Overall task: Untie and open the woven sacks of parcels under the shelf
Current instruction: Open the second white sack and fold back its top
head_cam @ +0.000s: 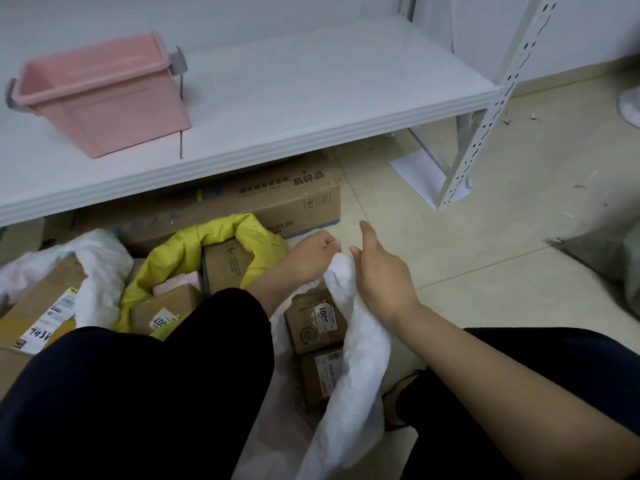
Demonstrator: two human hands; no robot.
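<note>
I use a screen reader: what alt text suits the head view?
The left hand and right hand grip the twisted neck of a white sack beside labelled parcels. Left of it, an open yellow sack and a second white sack hold boxes, by a shelf bearing a pink bin.

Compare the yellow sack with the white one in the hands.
The yellow sack lies untouched; the white sack is gripped by the left hand and right hand. The yellow sack's rim sits folded open; the white sack's rim is bunched into a roll. Both hold cardboard boxes.
</note>
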